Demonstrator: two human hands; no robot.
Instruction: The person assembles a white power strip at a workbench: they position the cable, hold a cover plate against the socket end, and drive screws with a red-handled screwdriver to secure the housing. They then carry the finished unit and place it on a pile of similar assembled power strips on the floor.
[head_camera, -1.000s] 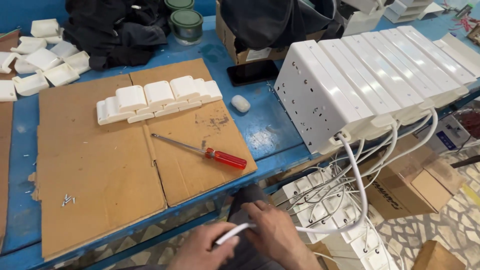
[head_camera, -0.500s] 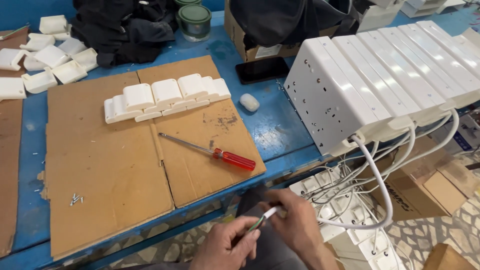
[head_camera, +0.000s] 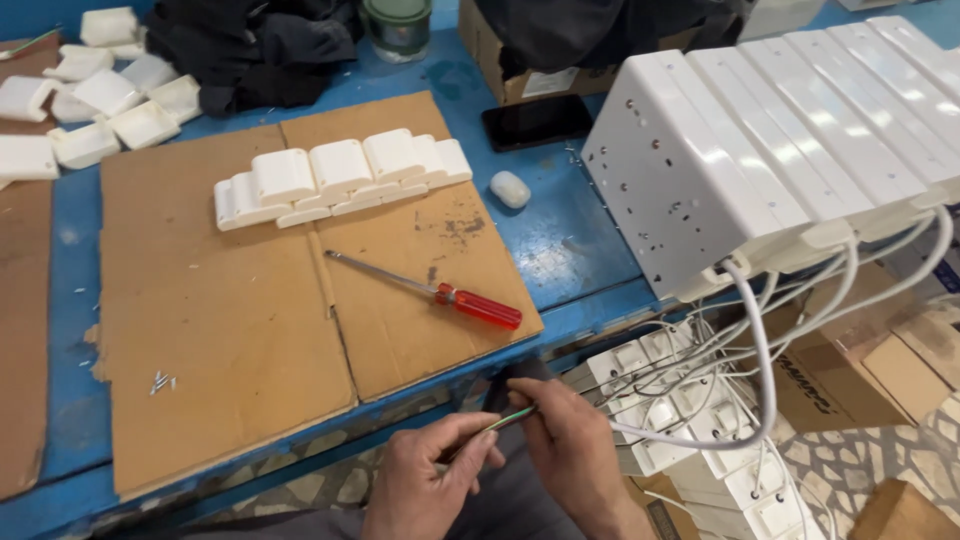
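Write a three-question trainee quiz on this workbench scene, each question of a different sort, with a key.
1. True or false: the red-handled screwdriver lies on the cardboard sheet, untouched by either hand.
2. What do the left hand and right hand hold between them? A) a thin wire B) a dark phone C) a white plug casing
3. Fill in: the row of white casings sits at the cardboard's ____ edge, away from the person.

Key: 1 true; 2 A; 3 far.
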